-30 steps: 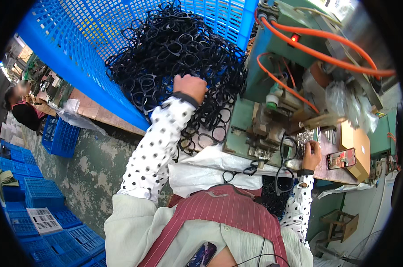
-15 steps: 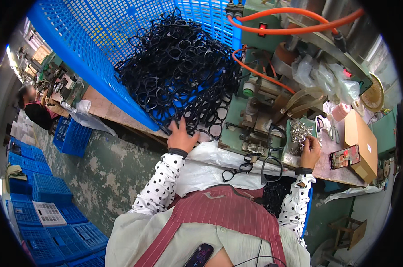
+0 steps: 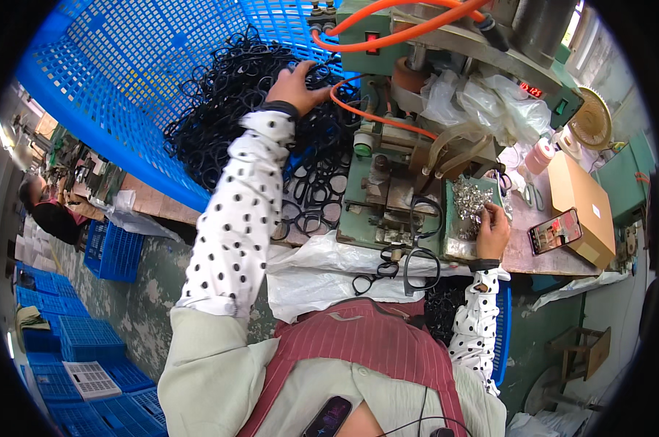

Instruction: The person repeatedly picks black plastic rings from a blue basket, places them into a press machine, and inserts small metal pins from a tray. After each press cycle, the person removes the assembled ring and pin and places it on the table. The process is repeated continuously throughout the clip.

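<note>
My left hand (image 3: 294,89) reaches far over a heap of black eyeglass frames (image 3: 224,109) in a large blue basket (image 3: 111,98). Its thumb and fingers are apart, and I see no frame held in it. At the right, my right hand (image 3: 493,231) is at the edge of a shallow tray of small shiny metal parts (image 3: 469,197). Its fingertips are pinched together, and whatever is between them is too small to make out. Between the hands, a black eyeglass frame (image 3: 439,268) sits at the front of a green machine (image 3: 350,227).
Orange hoses (image 3: 388,125) loop across the machine. On the bench at right are a phone (image 3: 555,231), a cardboard box (image 3: 581,207) and scissors (image 3: 533,197). White plastic sheeting (image 3: 308,273) hangs at the bench front. Blue crates (image 3: 89,339) stand at left; a person (image 3: 56,218) sits beyond.
My left hand has moved from the near edge of the heap farther over it. The view has shifted. My right hand stays by the metal parts.
</note>
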Available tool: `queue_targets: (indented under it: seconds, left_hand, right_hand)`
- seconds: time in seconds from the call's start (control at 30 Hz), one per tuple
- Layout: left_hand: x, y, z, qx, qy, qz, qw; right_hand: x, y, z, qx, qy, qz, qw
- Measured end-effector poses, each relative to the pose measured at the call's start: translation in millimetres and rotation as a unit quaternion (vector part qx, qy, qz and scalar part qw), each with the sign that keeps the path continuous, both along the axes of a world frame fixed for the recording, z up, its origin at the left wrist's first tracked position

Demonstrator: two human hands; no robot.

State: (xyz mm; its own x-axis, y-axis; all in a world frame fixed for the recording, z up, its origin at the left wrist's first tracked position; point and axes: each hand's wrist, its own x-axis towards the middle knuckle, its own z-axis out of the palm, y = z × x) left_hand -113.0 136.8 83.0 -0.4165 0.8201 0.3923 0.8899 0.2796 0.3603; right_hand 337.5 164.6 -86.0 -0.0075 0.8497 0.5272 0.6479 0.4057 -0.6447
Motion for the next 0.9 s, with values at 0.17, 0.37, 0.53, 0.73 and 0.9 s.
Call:
queue_targets:
  seconds: [0.17,0.37,0.53,0.73,0.9]
  left_hand:
    - [8.2,-65.3,-18.1,-0.065,-0.022,-0.123,0.99]
    - [23.0,-143.7,-113.1,-0.025,-0.129,-0.085,0.988]
    - [47.5,-172.5,-140.9,0.071,-0.059,0.001,0.996]
    - [44.2,-178.6,-160.0,-0.055,-0.012,-0.155,0.986]
    - [32.8,-163.8,-148.6,-0.027,0.238,-0.249,0.938]
  right_hand:
    - [8.7,-2.1,-5.8,-0.008,-0.034,-0.001,0.999]
    - [2.5,-3.6,1.2,0.007,0.008,0.011,1.0]
    - [-9.7,-15.0,23.3,-0.02,0.064,0.035,0.997]
    - [-32.3,-28.8,51.4,-0.158,0.206,0.122,0.958]
    - [-46.6,-38.0,64.1,-0.164,0.259,0.193,0.932]
